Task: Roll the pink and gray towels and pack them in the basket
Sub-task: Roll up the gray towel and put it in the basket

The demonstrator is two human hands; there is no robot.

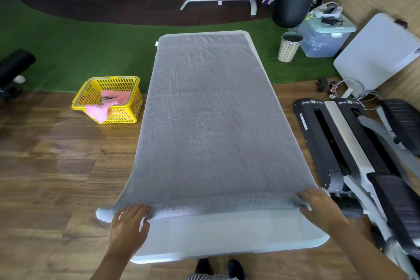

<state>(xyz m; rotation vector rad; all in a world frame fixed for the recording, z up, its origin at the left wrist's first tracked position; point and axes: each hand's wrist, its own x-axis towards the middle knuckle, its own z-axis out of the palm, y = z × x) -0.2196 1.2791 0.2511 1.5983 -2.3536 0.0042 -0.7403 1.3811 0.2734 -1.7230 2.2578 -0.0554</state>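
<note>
Bright, even light; glare on near table [227, 241] edge; fisheye bend at edges; hands perhaps slightly blurred.

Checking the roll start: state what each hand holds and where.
Both hold the gray towel at its rolled near edge: left hand at the left end, right hand at the right end.
</note>
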